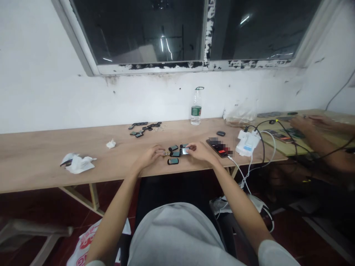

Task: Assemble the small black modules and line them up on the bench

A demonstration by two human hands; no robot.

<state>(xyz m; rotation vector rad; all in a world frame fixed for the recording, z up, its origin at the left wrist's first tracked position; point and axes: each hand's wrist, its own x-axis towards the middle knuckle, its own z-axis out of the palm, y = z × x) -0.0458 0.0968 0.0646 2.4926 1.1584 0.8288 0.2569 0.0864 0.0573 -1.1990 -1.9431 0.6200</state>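
Your grey cloth shirt (pixel 174 236) is creasing. Your right hand (pixel 201 150) is pinching a shiny rectangular piece (pixel 184 151); your left hand (pixel 149 155) is curling, grip unclear.

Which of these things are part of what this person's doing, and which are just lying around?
Probably part of the job:
dark pieces between left hand and right hand
bright-faced piece at the right fingertips
small gold-coloured bits by the left
perhaps the back pile

Seemingly just lying about:
water bottle
crumpled tissue
phone
plastic bag
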